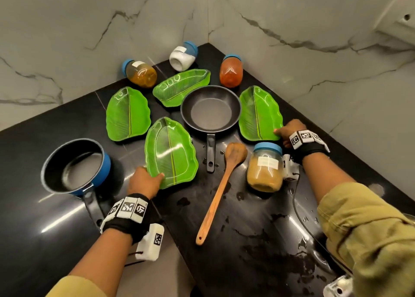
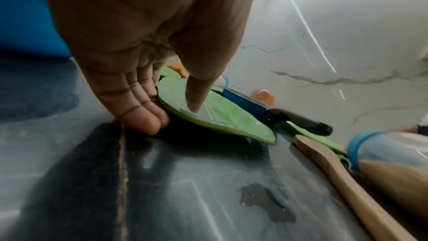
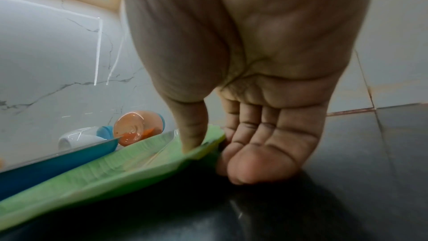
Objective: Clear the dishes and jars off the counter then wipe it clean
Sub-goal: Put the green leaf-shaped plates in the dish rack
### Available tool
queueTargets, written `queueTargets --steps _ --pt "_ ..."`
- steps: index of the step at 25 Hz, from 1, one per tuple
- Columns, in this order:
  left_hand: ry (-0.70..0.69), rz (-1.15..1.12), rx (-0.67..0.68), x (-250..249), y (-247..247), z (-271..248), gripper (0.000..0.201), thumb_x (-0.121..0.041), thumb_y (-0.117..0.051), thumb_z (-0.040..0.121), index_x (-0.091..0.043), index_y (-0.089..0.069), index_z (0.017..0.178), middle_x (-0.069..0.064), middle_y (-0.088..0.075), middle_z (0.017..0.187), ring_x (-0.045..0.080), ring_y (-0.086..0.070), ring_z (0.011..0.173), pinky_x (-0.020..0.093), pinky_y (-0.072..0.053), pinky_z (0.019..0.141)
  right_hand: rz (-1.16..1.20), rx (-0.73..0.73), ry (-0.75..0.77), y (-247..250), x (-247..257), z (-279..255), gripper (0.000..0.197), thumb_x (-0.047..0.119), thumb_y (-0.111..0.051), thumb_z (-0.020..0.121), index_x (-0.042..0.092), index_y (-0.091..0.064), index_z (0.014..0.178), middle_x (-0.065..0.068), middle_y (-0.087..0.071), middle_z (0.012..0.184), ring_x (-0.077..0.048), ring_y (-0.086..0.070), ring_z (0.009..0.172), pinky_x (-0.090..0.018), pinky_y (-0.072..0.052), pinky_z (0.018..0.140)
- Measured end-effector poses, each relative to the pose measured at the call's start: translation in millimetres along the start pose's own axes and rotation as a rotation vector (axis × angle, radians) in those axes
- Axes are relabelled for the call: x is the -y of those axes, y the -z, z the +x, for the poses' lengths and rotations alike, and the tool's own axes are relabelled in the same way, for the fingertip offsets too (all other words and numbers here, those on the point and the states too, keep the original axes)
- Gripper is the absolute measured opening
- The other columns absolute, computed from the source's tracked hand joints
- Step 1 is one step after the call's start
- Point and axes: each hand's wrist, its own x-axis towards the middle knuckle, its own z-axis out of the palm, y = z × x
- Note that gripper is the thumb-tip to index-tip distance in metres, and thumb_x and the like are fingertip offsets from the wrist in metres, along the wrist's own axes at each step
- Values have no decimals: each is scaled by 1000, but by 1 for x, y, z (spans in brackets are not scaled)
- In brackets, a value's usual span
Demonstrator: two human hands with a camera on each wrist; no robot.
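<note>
Barely begun: counter (image 1: 56,240) fully laden, spills unwiped. Left hand (image 1: 144,182) pinching near leaf plate (image 1: 171,153); right hand (image 1: 289,132) pinching far-right leaf plate (image 1: 258,112). Four jars, pans, spoon (image 1: 222,184) remain.

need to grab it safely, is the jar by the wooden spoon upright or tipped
Upright: the jar stands on its base, blue lid on top, beside the wooden spoon.

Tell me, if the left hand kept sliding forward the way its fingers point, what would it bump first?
The left hand already pinches the nearest green leaf-shaped plate. Going straight on, up and rightward in the head view, it would probably bump the black frying pan first, though depth is hard to judge.
</note>
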Motion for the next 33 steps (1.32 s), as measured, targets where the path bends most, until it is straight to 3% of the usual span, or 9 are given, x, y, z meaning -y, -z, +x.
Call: queueTargets --steps 3,5,8,11,14,21,27,29,33 --pt "45 -200 52 -1 -3 6 13 -24 -67 77 -17 -57 79 14 -68 80 32 -69 70 49 -60 68 96 -14 -4 10 4 -15 34 19 -68 87 -7 -62 107 -26 -67 102 -36 -68 76 -40 -58 66" --pt "29 -371 41 -13 3 0 24 -25 -61 71 -19 -51 92 14 -65 95 33 -67 82 53 -59 69 87 -13 80 22 7 -22 20 18 -60 91 2 -62 103 -24 -63 114 -36 -65 88 -37 -58 67" --pt "-29 -577 3 -32 17 -15 25 -19 -50 87 -14 -41 110 8 -55 103 29 -61 87 56 -58 67 358 -52 83 41 2 -38 13 5 -49 95 -4 -58 100 -23 -57 97 -26 -54 64 -27 -50 34" --pt "-62 -699 -63 -38 30 -24 16 -25 -43 94 -22 -44 109 8 -54 109 29 -60 91 58 -56 73 392 -152 78 60 -12 -60 17 3 -45 96 0 -58 106 -26 -57 88 -17 -55 36 -16 -36 24" --pt "-95 -773 -127 -33 46 -32 21 -26 -44 95 -19 -50 114 13 -56 116 33 -60 100 57 -55 77 538 -212 114 70 -25 -95 22 5 -41 97 1 -56 111 -15 -51 69 -13 -51 28 -15 -35 25" --pt "-247 -886 -34 -24 68 -92 28 -16 -40 102 -4 -56 121 14 -61 105 22 -61 74 28 -54 42 693 -367 177 55 -50 -244 20 5 -38 96 3 -52 83 -18 -44 70 -28 -47 49 -19 -40 28" --pt "-420 -990 42 1 77 -172 19 -9 -49 95 -6 -66 89 8 -60 72 19 -55 57 22 -46 35 936 -468 102 36 -99 -380 29 11 -39 97 15 -46 70 -4 -56 57 -24 -53 58 -30 -49 66" --pt "-445 -1002 86 13 67 -194 23 -12 -52 92 -14 -65 73 0 -60 61 16 -54 51 29 -49 42 922 -603 129 37 -127 -416 30 7 -39 95 11 -49 67 4 -54 48 -14 -49 50 -23 -44 58" --pt "-486 -943 191 37 26 -247 19 -28 -55 77 -19 -66 65 -1 -61 67 23 -54 71 48 -50 70 954 -695 116 36 -202 -483 26 14 -47 91 9 -59 68 -9 -50 63 -24 -48 53 -38 -49 48"
